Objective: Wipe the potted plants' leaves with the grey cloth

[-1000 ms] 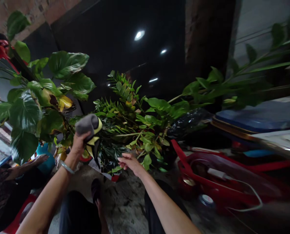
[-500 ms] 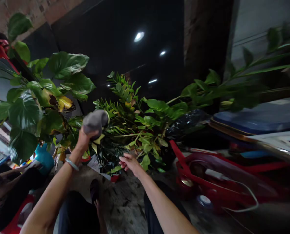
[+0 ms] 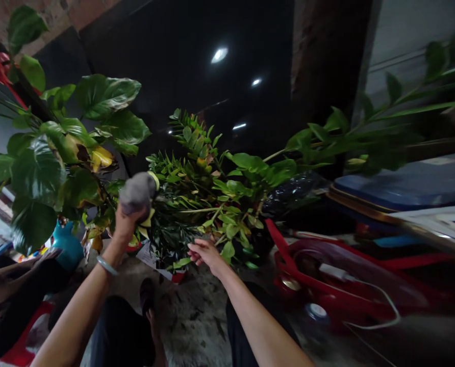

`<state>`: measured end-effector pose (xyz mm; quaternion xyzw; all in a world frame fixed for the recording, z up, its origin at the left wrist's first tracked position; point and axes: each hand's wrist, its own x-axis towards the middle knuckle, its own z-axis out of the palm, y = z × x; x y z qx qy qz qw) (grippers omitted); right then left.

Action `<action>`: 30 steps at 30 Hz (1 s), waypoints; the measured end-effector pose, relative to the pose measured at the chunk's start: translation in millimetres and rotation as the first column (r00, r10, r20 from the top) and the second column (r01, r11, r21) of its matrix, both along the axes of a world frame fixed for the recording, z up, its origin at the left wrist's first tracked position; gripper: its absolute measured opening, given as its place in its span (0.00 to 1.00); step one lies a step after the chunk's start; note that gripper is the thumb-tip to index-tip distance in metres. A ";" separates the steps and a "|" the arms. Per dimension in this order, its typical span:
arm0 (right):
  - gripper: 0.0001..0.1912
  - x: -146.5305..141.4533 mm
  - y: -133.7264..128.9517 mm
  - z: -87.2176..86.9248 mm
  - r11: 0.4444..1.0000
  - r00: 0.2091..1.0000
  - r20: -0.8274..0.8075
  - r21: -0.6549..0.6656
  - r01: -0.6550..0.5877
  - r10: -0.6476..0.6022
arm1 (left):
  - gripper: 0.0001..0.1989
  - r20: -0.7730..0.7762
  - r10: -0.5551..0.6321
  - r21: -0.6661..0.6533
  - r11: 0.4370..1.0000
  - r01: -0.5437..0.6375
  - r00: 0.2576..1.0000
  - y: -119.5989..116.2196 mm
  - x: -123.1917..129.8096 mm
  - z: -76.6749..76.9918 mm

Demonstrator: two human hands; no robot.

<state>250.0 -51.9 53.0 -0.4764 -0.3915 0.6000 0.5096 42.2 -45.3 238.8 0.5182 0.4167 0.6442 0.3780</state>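
Observation:
My left hand (image 3: pixel 125 224), with a bangle on its wrist, is closed on a grey cloth (image 3: pixel 137 193) beside the large-leafed plant (image 3: pixel 38 163). A yellow-green edge shows at the cloth's right side. My right hand (image 3: pixel 204 255) is at the lower edge of the small-leafed plant (image 3: pixel 231 219), its fingers curled together at a green leaf or stem. What lies between those fingers is too small to make out. Dark narrow leaves (image 3: pixel 170 234) hang between both hands.
A red basket (image 3: pixel 350 285) with a white cable stands at the right, below a blue lid (image 3: pixel 403 183). At the left are a teal vase (image 3: pixel 67 247) and another person's arm and legs. A dark glossy panel (image 3: pixel 212 92) rises behind the plants.
My left hand and the grey cloth have moved a little left and the cloth has turned slightly. My right hand has hardly moved.

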 end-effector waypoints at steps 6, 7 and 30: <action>0.12 3.6 -0.4 -5.6 1.000 1.000 0.004 -0.030 -0.008 0.008 | 0.35 -0.213 -0.261 -0.230 0.950 0.212 0.941 -28.1 -7.3 -34.2; 0.11 4.4 -0.2 -6.4 0.999 1.000 0.005 -0.035 -0.005 0.005 | 0.34 -0.189 -0.245 -0.197 0.958 0.207 0.951 -28.7 -9.5 -21.0; 0.15 -0.9 -1.1 -5.4 1.000 0.999 -0.042 -0.028 0.014 -0.015 | 0.32 -0.046 0.000 -0.058 0.998 -0.002 0.999 -5.5 -2.4 -10.4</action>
